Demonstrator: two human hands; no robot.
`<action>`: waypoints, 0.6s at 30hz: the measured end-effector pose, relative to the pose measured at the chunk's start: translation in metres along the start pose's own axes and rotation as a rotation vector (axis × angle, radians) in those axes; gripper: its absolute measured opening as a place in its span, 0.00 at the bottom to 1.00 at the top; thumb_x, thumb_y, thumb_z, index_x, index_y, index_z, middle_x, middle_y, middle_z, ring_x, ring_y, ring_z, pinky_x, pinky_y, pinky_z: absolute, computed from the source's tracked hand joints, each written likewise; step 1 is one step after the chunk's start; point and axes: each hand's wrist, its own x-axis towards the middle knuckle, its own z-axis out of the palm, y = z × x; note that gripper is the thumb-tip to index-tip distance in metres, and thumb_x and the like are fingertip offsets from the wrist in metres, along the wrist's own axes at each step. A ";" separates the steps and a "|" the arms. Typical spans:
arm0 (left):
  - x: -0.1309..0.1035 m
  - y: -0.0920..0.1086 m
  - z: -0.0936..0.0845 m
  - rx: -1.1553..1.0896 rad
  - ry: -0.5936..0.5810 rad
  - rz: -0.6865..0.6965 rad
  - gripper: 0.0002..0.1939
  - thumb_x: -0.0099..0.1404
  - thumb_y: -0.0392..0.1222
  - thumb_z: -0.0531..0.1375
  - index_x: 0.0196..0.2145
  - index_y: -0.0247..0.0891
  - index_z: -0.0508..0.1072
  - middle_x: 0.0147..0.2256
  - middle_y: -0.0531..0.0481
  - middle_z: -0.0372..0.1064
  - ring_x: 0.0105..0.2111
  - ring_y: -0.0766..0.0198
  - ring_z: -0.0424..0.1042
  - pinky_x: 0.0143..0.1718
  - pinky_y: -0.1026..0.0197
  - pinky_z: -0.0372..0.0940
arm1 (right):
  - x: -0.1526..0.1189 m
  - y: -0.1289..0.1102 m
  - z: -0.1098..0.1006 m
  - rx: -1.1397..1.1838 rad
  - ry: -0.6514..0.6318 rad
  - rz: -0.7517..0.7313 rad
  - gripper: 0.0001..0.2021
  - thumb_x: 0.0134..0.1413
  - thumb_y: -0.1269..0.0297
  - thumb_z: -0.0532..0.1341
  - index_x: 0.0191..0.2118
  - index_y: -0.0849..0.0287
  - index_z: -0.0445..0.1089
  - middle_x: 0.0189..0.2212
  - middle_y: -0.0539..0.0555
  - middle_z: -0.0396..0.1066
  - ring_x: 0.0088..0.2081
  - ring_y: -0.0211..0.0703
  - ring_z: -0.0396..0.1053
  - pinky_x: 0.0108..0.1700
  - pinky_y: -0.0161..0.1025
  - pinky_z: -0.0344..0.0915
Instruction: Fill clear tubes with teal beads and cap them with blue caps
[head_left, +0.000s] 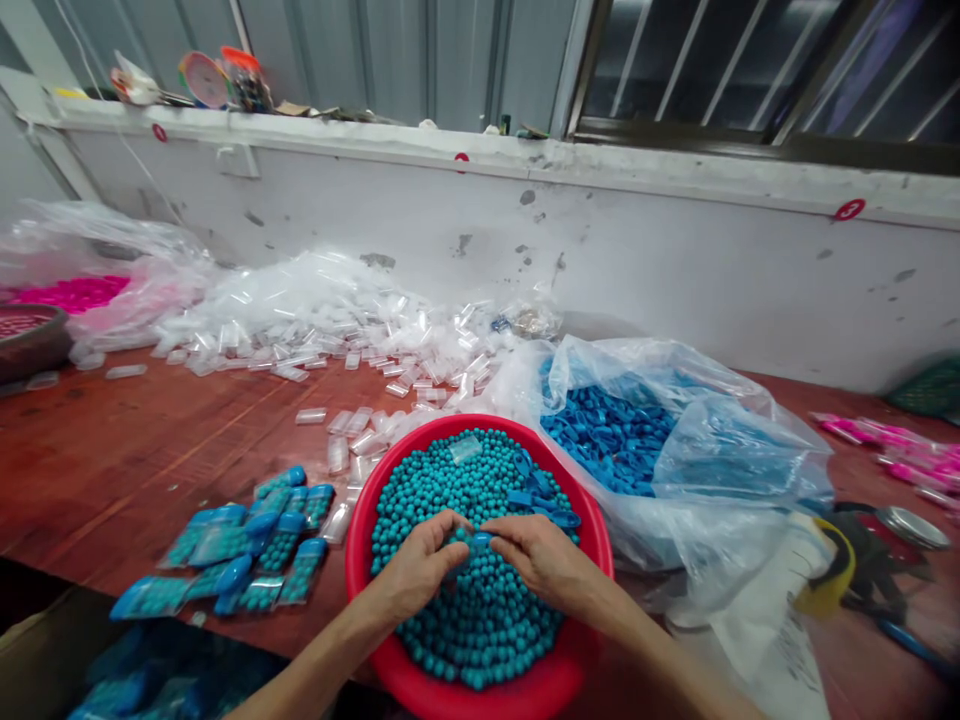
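Both hands meet over a red basin (pixel 360 520) full of teal beads (pixel 480 655). My right hand (pixel 544 560) pinches a small blue cap (pixel 481 539) between thumb and fingers. Closed beside it, my left hand (pixel 427 560) has thumb and fingertips at the cap's left side; what they grip there is mostly hidden, perhaps a clear case. On the beads lie a clear plastic case (pixel 466 450) and, at the right, several loose blue caps (pixel 536 490).
Filled bead cases with blue caps (pixel 255 540) lie left of the basin. Clear cases (pixel 300 310) are heaped behind. A plastic bag of blue caps (pixel 607 440) stands right. Pink pieces (pixel 900 445) and yellow-handled tool (pixel 829 570) lie far right; a dark bowl (pixel 34 345) sits left.
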 end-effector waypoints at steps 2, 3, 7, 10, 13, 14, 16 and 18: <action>0.000 0.001 -0.001 -0.012 0.001 -0.034 0.10 0.54 0.43 0.54 0.34 0.36 0.62 0.21 0.60 0.56 0.15 0.75 0.57 0.13 0.72 0.51 | -0.002 0.002 -0.005 -0.034 -0.043 0.026 0.12 0.56 0.66 0.51 0.39 0.55 0.70 0.35 0.52 0.72 0.37 0.43 0.67 0.39 0.35 0.59; 0.000 0.001 -0.001 -0.023 0.003 -0.056 0.11 0.54 0.45 0.54 0.34 0.36 0.61 0.21 0.60 0.57 0.14 0.75 0.57 0.12 0.72 0.51 | -0.003 0.004 -0.007 -0.029 -0.041 0.042 0.12 0.56 0.66 0.51 0.40 0.56 0.70 0.36 0.52 0.72 0.38 0.43 0.67 0.40 0.35 0.59; 0.001 0.001 -0.002 -0.095 -0.013 -0.122 0.15 0.54 0.48 0.55 0.35 0.36 0.60 0.23 0.57 0.61 0.14 0.74 0.61 0.11 0.73 0.49 | -0.003 0.003 -0.005 0.104 0.028 0.092 0.14 0.56 0.69 0.49 0.45 0.56 0.66 0.34 0.51 0.72 0.36 0.40 0.67 0.39 0.35 0.60; 0.001 0.000 -0.001 -0.128 -0.037 -0.109 0.16 0.53 0.49 0.56 0.34 0.36 0.60 0.22 0.57 0.62 0.15 0.74 0.61 0.11 0.73 0.50 | 0.000 -0.003 0.003 0.145 0.113 0.051 0.12 0.55 0.69 0.51 0.43 0.57 0.67 0.35 0.51 0.71 0.37 0.40 0.67 0.40 0.35 0.59; 0.001 -0.002 -0.002 -0.152 0.006 -0.092 0.17 0.53 0.51 0.56 0.34 0.36 0.59 0.21 0.58 0.62 0.14 0.74 0.62 0.11 0.73 0.49 | 0.005 -0.006 0.008 0.151 0.156 0.063 0.10 0.55 0.67 0.51 0.41 0.58 0.66 0.32 0.51 0.70 0.35 0.40 0.67 0.39 0.35 0.60; 0.001 -0.002 -0.003 -0.161 0.032 -0.092 0.17 0.53 0.51 0.56 0.35 0.36 0.59 0.21 0.57 0.62 0.14 0.73 0.62 0.11 0.73 0.49 | 0.007 -0.005 0.007 0.160 0.173 0.094 0.11 0.56 0.66 0.51 0.42 0.58 0.66 0.33 0.52 0.70 0.36 0.41 0.67 0.40 0.36 0.60; 0.001 -0.003 -0.004 -0.181 0.069 -0.101 0.18 0.53 0.52 0.56 0.35 0.36 0.59 0.21 0.57 0.63 0.14 0.73 0.62 0.11 0.73 0.48 | 0.010 0.000 0.005 0.163 0.184 0.170 0.15 0.56 0.64 0.51 0.48 0.60 0.62 0.39 0.55 0.69 0.42 0.43 0.65 0.44 0.39 0.59; 0.001 -0.002 -0.006 -0.201 0.084 -0.109 0.19 0.53 0.52 0.56 0.36 0.36 0.59 0.21 0.56 0.64 0.14 0.73 0.63 0.11 0.73 0.48 | 0.012 0.008 0.003 0.120 0.136 0.214 0.21 0.56 0.63 0.51 0.54 0.64 0.56 0.48 0.60 0.64 0.49 0.47 0.60 0.50 0.43 0.56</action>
